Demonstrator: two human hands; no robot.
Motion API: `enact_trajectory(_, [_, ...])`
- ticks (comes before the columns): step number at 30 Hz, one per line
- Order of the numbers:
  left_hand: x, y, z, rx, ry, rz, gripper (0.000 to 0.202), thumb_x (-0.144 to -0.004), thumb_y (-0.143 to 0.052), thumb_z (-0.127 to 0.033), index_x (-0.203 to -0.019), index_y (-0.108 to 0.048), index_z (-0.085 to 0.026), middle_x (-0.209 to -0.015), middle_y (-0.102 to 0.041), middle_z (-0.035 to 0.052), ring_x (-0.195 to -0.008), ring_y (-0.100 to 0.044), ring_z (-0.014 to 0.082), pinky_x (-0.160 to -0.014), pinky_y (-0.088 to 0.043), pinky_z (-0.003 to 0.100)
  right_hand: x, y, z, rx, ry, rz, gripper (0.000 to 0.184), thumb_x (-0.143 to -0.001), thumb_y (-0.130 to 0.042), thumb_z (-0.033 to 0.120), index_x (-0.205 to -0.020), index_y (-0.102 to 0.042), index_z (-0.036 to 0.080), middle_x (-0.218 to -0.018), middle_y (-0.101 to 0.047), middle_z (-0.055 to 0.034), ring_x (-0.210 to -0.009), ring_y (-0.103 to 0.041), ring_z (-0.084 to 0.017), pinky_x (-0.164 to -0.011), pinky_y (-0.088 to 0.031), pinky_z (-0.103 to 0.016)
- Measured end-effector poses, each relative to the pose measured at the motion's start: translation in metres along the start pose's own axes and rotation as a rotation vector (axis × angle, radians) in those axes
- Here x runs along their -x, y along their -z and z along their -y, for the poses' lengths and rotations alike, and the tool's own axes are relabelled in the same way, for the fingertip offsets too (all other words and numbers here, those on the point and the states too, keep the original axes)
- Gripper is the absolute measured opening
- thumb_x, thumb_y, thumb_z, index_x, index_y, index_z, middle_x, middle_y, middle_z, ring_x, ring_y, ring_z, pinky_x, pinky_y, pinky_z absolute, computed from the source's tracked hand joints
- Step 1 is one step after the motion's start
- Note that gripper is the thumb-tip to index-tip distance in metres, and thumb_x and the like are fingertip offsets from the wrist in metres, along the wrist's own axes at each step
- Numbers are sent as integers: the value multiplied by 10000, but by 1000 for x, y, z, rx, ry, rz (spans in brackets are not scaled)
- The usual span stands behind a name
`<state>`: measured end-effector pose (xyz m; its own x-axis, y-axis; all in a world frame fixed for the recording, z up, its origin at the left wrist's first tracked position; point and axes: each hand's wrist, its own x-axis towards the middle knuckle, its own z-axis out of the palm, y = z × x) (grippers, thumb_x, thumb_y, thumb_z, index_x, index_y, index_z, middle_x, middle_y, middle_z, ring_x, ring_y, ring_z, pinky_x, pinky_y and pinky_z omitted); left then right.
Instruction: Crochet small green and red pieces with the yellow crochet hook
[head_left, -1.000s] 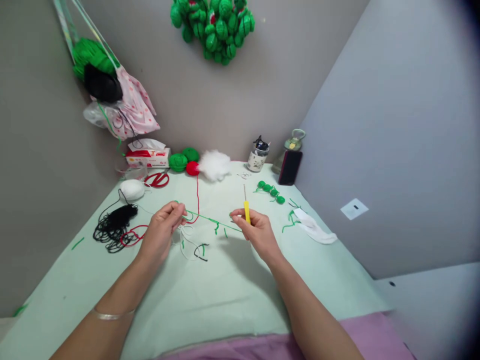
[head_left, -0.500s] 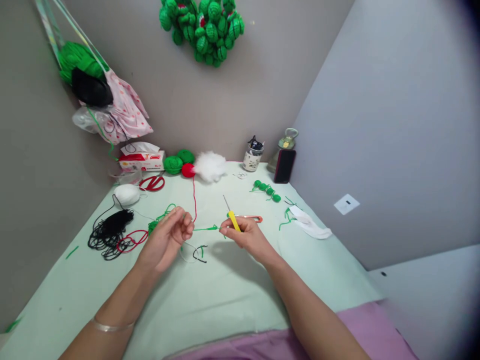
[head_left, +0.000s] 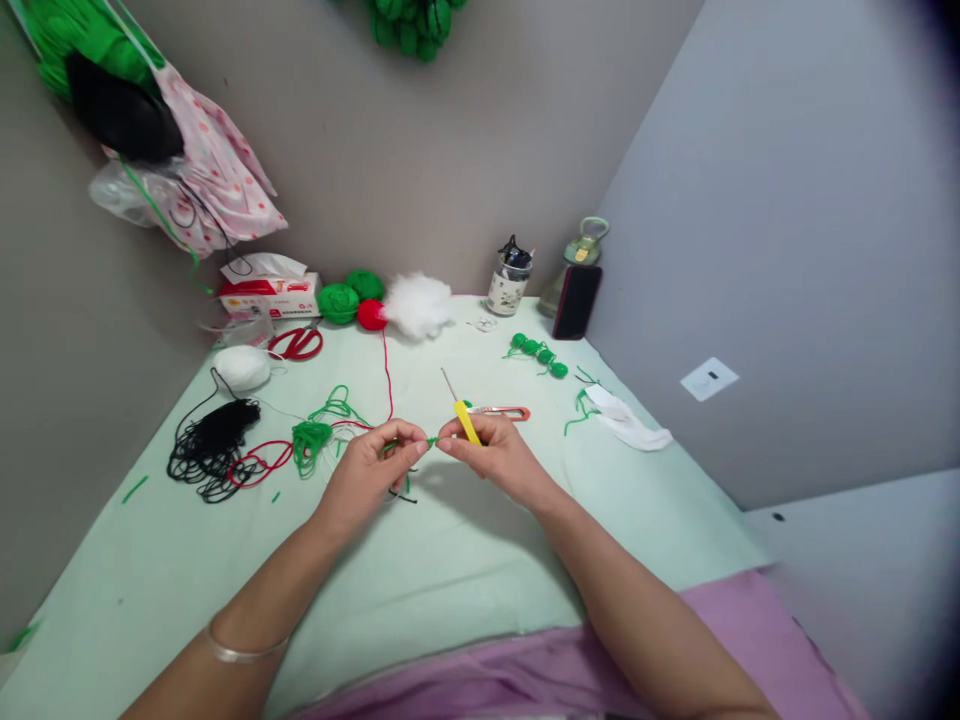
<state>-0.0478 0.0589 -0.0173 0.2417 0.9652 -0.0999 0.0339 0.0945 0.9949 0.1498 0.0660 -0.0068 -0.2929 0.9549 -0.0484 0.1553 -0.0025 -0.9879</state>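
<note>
Fingers (head_left: 409, 456) hide some of the green yarn (head_left: 433, 442). The yellow hook (head_left: 466, 423) has a tip too small to see well. The far green bunch (head_left: 412, 25) is cut off on top.

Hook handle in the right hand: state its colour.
The hook handle is yellow; the head view shows it best.

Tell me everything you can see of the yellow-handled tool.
The yellow-handled tool has a bright yellow handle, plastic by its look, and a thin grey shaft that looks like metal. It is tucked in the fingers of the right hand, which hide part of the handle. The shaft slants up and leftward in the picture, away from the person, with no yarn seen on it. Its tip is too small to make out.
</note>
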Motion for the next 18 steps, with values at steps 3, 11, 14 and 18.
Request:
enact_trajectory(3, [0,-1,5,35,0,1,155,-862,-702,-375,-837,-678,-224,-562,-502,-59,-528,-452,123,-566,-365,257,-2,-1,-4,17,-11,-2,228,-789,-749,411,-824,-709,189,-520,-358,97,-476,-325,-79,-474,-220,-248])
enact_trajectory(11, [1,-9,4,230,20,17,132,-804,-773,-318,-801,-697,-210,-602,-513,-48,-546,-444,110,-543,-361,234,-2,-7,-3,-43,28,-62,95,-733,-710,255,-694,-658,186,-538,-411,88,-513,-319,-78,-517,-240,-247])
enact_trajectory(14, [1,-8,-1,387,42,66,182,-751,-813,-328,-798,-688,-204,-703,-524,-32,-556,-434,90,-530,-376,221,-4,-7,-4,-104,2,-119,77,-711,-683,243,-679,-636,191,-522,-430,88,-487,-332,-78,-496,-236,-247])
enact_trajectory(18, [2,-2,-11,556,49,120,268,-673,-869,-331,-771,-672,-178,-870,-582,11,-562,-425,59,-556,-432,222,-12,1,-11,-207,-28,-200,102,-710,-651,286,-697,-602,198,-484,-382,106,-439,-289,-68,-465,-201,-244])
